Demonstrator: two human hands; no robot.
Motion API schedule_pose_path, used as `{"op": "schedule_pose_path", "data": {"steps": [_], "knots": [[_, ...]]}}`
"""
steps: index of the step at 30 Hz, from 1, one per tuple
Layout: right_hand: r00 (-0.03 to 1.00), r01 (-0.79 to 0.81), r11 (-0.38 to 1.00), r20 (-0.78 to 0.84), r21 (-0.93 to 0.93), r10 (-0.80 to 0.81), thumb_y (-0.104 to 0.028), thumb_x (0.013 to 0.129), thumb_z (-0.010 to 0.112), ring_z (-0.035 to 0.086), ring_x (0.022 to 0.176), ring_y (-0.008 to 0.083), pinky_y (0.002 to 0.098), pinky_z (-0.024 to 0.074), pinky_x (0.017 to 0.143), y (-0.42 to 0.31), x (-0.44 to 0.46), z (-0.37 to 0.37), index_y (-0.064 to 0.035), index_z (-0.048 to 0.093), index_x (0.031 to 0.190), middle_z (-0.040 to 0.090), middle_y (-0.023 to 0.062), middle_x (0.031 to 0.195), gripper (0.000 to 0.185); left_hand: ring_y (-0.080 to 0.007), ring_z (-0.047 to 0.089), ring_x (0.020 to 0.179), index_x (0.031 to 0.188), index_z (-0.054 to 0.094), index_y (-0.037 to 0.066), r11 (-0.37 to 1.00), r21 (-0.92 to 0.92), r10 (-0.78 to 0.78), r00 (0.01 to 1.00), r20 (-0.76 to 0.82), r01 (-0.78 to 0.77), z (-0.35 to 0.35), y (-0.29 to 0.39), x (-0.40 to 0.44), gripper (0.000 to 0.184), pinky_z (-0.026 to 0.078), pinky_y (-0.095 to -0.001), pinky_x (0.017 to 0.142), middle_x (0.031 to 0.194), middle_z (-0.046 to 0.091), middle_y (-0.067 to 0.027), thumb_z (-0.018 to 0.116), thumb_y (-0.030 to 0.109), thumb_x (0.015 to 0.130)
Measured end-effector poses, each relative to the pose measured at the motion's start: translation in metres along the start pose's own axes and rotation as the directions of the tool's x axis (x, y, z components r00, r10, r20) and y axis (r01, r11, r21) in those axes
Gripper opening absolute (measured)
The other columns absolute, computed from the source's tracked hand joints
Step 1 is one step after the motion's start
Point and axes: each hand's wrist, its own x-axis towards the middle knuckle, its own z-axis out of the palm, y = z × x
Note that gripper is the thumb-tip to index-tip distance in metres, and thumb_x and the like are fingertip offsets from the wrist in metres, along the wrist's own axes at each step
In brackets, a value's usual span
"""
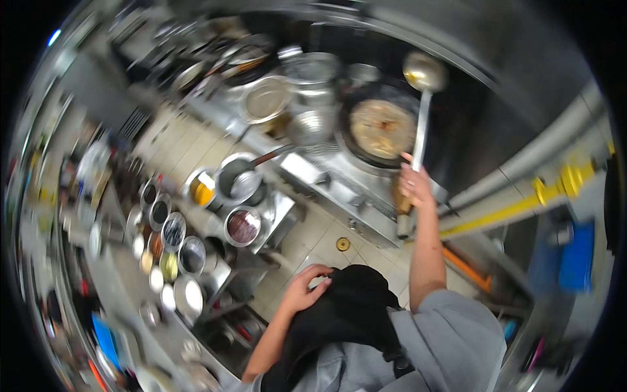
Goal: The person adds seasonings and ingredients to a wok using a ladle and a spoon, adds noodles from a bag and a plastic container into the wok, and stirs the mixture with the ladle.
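My right hand [417, 185] is closed around the handle of a long metal ladle [422, 124], beside the wok's wooden handle [401, 204]. The ladle's bowl points away from me, raised at the wok's right. In the dark wok [349, 134] on the stove lies a flat, pale food [384, 128] with browned spots. Near my waist, my left hand [305, 288] rests against the black apron [346, 307]. Its fingers are loosely bent, with a gap between thumb and fingers and nothing visible in it.
Metal pots [266, 99] and a perforated strainer [308, 128] stand left of the wok. A steel cart holds a bowl of dark red contents [242, 226] and a pot [239, 179]. Several ingredient containers [174, 231] line the left counter. A yellow pipe [516, 209] runs along the right.
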Motion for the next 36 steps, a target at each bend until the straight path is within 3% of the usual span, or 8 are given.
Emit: {"op": "schedule_pose_path", "data": {"steps": [3,5,6,7,11,15,25,36], "knots": [[0.971,-0.182,0.926,-0.206,-0.331,0.117,-0.020,0.096,0.066,0.052,0.051,0.0099,0.0284,0.0420,0.043,-0.007,0.013,-0.032,-0.0054,0.056,0.134,0.056,0.0004,0.066,0.042,-0.0298,0.065,0.104,0.114,0.066,0.002,0.998,0.011,0.057,0.998,0.004,-0.057,-0.001,-0.012,-0.013,0.026,0.050,-0.0383,0.093,0.113,0.067,-0.0138,0.066,0.017,0.093],[0.824,-0.178,0.103,-0.205,-0.979,-0.529,-0.012,0.088,0.066,0.068,0.080,0.0296,0.0436,0.0547,0.072,0.032,0.044,-0.092,0.0003,0.060,0.119,0.071,0.0179,0.097,0.034,-0.0309,0.065,0.104,0.115,0.065,0.003,0.999,0.001,0.040,0.991,-0.124,-0.040,-0.002,-0.016,-0.028,0.026,0.050,-0.0394,0.093,0.112,0.066,-0.0139,0.066,0.018,0.093],[0.832,-0.252,0.106,-0.271,-0.962,-0.485,-0.010,0.086,0.064,0.066,0.101,0.0343,0.0472,0.0505,0.092,0.034,0.027,-0.075,0.0021,0.056,0.124,0.070,0.0223,0.113,0.041,-0.0313,0.065,0.104,0.114,0.065,0.003,0.994,0.052,0.106,0.989,-0.101,-0.101,-0.004,-0.015,-0.035,0.026,0.051,-0.0400,0.092,0.111,0.066,-0.0141,0.065,0.019,0.094],[0.769,-0.154,-0.147,-0.025,-0.977,-0.639,-0.008,0.086,0.064,0.068,0.080,0.0312,0.0456,0.0550,0.072,0.055,0.034,-0.111,0.0005,0.055,0.124,0.069,0.0200,0.095,0.040,-0.0317,0.064,0.103,0.114,0.064,0.003,0.978,0.112,0.186,0.980,-0.070,-0.177,-0.010,-0.016,-0.041,0.025,0.051,-0.0405,0.091,0.111,0.065,-0.0143,0.064,0.020,0.095],[0.962,-0.220,0.973,-0.183,-0.073,0.203,-0.012,0.095,0.061,0.050,0.048,0.0178,0.0374,0.0378,0.037,0.039,0.046,-0.123,0.0002,0.051,0.128,0.050,0.0073,0.067,0.037,-0.0316,0.065,0.101,0.113,0.064,0.004,0.997,0.039,0.075,0.987,-0.144,-0.070,-0.021,-0.021,-0.084,0.025,0.052,-0.0418,0.089,0.110,0.064,-0.0145,0.063,0.021,0.096],[0.802,-0.258,0.473,-0.460,-0.842,-0.381,-0.011,0.098,0.060,0.043,0.041,0.0165,0.0346,0.0347,0.035,0.049,0.014,0.012,0.0091,0.048,0.114,0.048,0.0084,0.063,0.029,-0.0298,0.066,0.097,0.115,0.064,0.004,0.998,0.029,0.059,0.972,-0.228,-0.054,-0.036,-0.028,-0.134,0.025,0.053,-0.0407,0.087,0.112,0.065,-0.0142,0.063,0.020,0.095],[0.964,-0.170,0.971,0.175,-0.170,0.199,-0.018,0.101,0.062,0.034,0.040,0.0035,0.0213,0.0293,0.029,0.130,-0.115,0.277,-0.0113,0.054,0.101,0.038,-0.0050,0.061,0.010,-0.0329,0.064,0.106,0.126,0.060,0.008,0.974,0.225,0.087,0.863,-0.498,0.032,-0.100,-0.026,-0.243,0.034,0.052,-0.0421,0.090,0.118,0.064,-0.0142,0.064,0.016,0.093],[0.030,-0.662,0.483,0.624,-0.574,0.781,-0.021,0.100,0.061,0.047,0.044,0.0092,0.0279,0.0423,0.033,0.275,-0.367,0.524,-0.0094,0.051,0.107,0.047,0.0001,0.067,0.017,-0.0350,0.067,0.105,0.145,0.050,0.013,0.748,0.448,0.422,0.170,-0.890,0.489,-0.220,0.002,-0.350,0.067,0.056,-0.0397,0.085,0.126,0.064,-0.0177,0.078,0.019,0.085]]}}
